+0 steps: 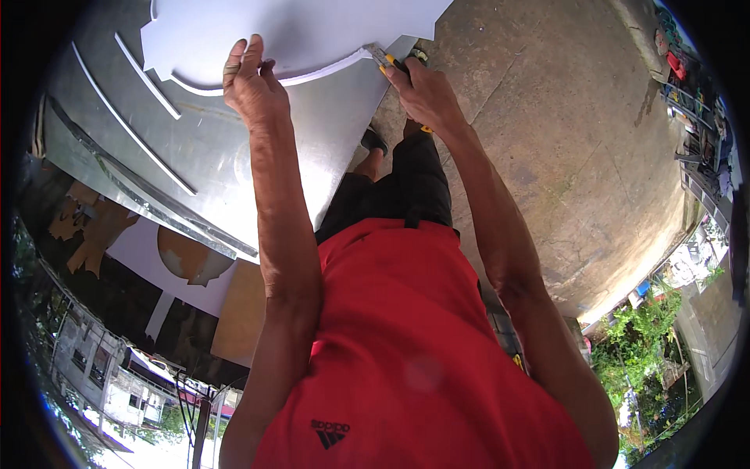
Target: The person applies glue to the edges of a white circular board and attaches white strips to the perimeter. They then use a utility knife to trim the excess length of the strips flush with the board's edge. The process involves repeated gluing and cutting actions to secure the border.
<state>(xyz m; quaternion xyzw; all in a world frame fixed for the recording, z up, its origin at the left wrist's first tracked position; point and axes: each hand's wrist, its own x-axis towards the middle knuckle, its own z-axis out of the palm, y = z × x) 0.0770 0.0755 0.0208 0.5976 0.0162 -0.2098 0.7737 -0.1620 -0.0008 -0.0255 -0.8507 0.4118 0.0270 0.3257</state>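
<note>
A large white foam-like sheet (336, 27) with a curved, notched outline lies on the metal table at the top. Along its near edge runs a narrow white strip (328, 73). My right hand (430, 94) grips a yellow-handled utility knife (387, 62), its blade at the strip's right end. Over the sheet's near edge hovers my left hand (256, 86), fingers apart and stretched away from me; I see nothing held in it. Whether its fingertips touch the sheet I cannot tell.
Thin cut strips (133, 117) lie on the metal table (211, 141) at left. Beneath it are brown and white sheet offcuts (191, 254). Concrete floor (562, 156) spreads to the right, with metal racks and clutter (699, 125) along the far right side.
</note>
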